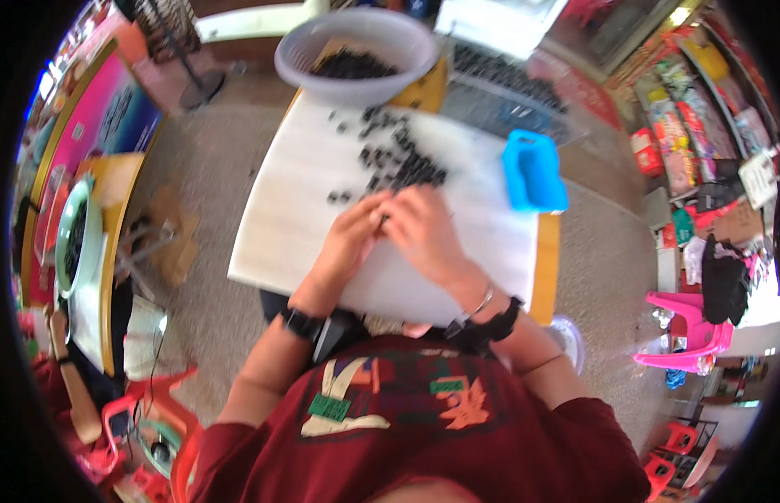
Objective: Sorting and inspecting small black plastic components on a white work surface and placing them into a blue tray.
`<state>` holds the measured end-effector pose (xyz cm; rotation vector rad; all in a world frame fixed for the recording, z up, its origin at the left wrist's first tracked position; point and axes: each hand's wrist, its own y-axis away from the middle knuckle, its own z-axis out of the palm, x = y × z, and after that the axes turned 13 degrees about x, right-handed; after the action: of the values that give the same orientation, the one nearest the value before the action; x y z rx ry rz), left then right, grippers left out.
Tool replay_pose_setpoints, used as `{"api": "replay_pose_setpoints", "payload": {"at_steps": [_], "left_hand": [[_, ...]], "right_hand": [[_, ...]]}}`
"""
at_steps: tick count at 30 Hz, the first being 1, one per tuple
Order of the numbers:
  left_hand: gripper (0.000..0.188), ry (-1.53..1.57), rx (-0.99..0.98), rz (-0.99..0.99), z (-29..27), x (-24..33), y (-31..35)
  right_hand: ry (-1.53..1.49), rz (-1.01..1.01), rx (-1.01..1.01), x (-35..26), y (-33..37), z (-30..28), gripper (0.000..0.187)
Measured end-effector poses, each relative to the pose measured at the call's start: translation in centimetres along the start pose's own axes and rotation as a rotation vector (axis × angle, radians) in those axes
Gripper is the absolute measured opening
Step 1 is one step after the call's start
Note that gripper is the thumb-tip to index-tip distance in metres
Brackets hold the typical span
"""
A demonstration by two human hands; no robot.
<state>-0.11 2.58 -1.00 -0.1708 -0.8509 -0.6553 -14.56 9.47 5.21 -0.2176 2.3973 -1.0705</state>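
My left hand and my right hand meet over the near half of a white board on a small table. The fingers of both are bent and pinched together at the tips. A small dark piece shows between them, partly hidden by the fingers and too blurred to tell its kind. Just beyond my fingertips lies a loose heap of small, roundish black pieces, with several scattered toward the far edge. A couple of stray black pieces sit left of the heap.
A pale basin with black pieces stands at the far end. An empty-looking blue plastic container is on the board's right. Another person's arm is at the left, near a green basin. Pink stool and shelves stand right.
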Motion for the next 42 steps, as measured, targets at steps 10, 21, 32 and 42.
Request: {"api": "replay_pose_setpoints", "payload": {"at_steps": [10, 21, 32, 42], "left_hand": [[0.037, -0.013, -0.017, -0.078, 0.0, 0.8, -0.1], [0.031, 0.013, 0.033, -0.113, 0.2, 0.6, 0.0], [0.026, 0.082, 0.010, -0.121, 0.1, 0.6, -0.3], [0.023, 0.094, 0.059, -0.138, 0.4, 0.5, -0.3]], "right_hand": [[-0.108, 0.529, 0.331, 11.2, -9.1, -5.2, 0.025], [-0.184, 0.642, 0.214, 8.9, -2.7, -4.0, 0.014], [-0.197, 0.752, 0.063, 3.2, 5.4, -3.7, 0.013], [-0.064, 0.526, 0.140, 3.4, 7.0, -2.6, 0.008]]}}
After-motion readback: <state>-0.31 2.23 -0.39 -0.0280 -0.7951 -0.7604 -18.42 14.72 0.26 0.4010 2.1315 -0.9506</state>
